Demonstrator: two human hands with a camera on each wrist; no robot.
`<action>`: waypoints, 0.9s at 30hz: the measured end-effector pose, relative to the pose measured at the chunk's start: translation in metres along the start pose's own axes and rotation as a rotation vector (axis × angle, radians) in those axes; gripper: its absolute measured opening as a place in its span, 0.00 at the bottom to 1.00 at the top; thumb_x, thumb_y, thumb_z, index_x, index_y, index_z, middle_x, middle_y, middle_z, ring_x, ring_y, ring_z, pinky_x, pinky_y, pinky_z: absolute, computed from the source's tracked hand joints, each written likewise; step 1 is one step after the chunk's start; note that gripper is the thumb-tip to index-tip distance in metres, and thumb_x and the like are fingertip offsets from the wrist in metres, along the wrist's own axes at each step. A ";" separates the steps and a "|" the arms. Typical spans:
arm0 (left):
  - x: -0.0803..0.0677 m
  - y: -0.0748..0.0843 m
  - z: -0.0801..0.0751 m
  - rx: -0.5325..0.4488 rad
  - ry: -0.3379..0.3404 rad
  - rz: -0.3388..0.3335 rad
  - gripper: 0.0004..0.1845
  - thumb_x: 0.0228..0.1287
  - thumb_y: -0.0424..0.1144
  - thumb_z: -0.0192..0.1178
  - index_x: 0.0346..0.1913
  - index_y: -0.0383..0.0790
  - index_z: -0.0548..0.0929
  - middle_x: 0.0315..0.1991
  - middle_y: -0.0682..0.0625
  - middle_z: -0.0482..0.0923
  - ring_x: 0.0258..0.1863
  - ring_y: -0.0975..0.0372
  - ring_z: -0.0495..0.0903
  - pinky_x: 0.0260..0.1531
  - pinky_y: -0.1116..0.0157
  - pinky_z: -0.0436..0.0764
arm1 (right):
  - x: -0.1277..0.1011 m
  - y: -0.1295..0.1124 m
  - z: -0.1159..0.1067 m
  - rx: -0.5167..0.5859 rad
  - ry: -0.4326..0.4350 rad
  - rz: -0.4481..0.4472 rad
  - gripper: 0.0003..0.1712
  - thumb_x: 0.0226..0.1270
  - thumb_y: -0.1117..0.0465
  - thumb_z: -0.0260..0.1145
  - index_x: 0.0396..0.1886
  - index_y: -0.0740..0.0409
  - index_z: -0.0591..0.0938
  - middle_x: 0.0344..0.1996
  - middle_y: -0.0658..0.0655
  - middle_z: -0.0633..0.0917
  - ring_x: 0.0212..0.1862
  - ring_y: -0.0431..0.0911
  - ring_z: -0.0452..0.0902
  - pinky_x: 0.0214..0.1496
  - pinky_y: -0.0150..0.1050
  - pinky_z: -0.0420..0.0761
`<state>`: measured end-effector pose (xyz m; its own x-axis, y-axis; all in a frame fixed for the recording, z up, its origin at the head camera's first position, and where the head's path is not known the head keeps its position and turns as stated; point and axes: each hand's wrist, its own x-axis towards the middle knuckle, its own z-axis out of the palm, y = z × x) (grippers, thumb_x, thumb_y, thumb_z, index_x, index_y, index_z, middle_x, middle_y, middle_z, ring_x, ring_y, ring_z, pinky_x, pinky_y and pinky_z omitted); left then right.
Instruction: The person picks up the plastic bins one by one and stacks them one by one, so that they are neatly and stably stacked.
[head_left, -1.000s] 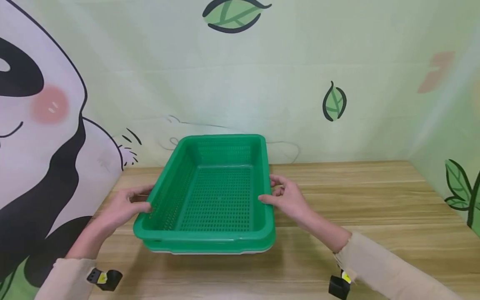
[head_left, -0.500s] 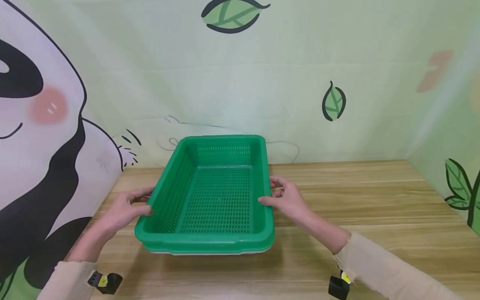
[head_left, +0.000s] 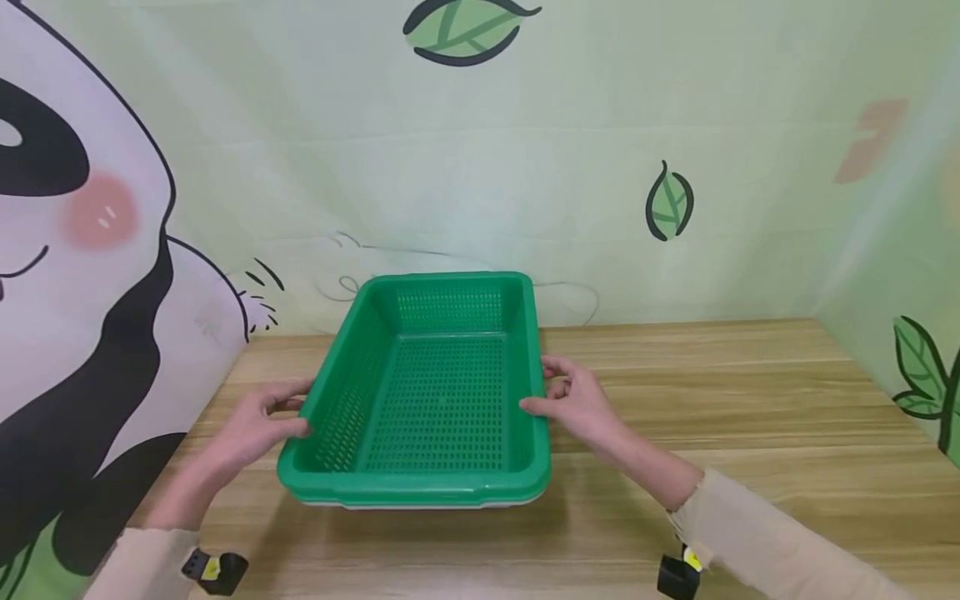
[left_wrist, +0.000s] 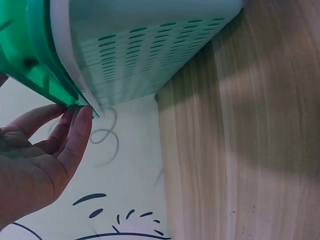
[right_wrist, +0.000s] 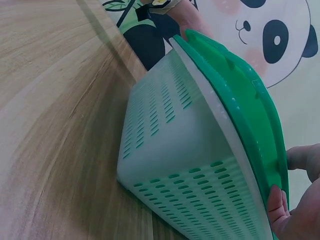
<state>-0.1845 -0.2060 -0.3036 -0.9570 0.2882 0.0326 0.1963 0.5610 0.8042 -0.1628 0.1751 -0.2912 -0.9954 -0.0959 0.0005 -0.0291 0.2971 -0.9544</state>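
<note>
A green perforated basket (head_left: pixel 435 400) sits nested inside a white perforated basket (head_left: pixel 420 504) on the wooden table (head_left: pixel 750 400). My left hand (head_left: pixel 273 417) holds the green rim on the left side, thumb on top. In the left wrist view its fingertips (left_wrist: pixel 82 117) touch the underside of the green rim (left_wrist: pixel 42 60), right above the white basket (left_wrist: pixel 150 45). My right hand (head_left: pixel 562 396) pinches the rim on the right side. The right wrist view shows that hand (right_wrist: pixel 295 210) at the green rim (right_wrist: pixel 235 95) over the white wall (right_wrist: pixel 175 150). Both baskets are empty.
A wall with a panda and leaf drawings (head_left: pixel 667 204) stands right behind the baskets and along the left and right sides. The bare tabletop stretches to the right of the baskets. Black wrist devices (head_left: pixel 217 571) show at the bottom edge.
The green basket's near left corner and my left hand have shifted slightly to the right. The right hand has barely moved.
</note>
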 end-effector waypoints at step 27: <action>0.004 -0.005 0.006 -0.046 -0.040 -0.036 0.37 0.58 0.38 0.56 0.69 0.33 0.53 0.64 0.34 0.57 0.59 0.42 0.63 0.49 0.47 0.72 | 0.000 0.013 0.003 -0.045 0.037 -0.078 0.41 0.52 0.67 0.68 0.65 0.67 0.61 0.54 0.65 0.70 0.51 0.56 0.68 0.42 0.39 0.79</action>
<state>-0.1882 -0.2029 -0.3112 -0.9537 0.2999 -0.0202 0.1509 0.5358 0.8308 -0.1627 0.1758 -0.3042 -0.9926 -0.0859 0.0862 -0.1101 0.3323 -0.9367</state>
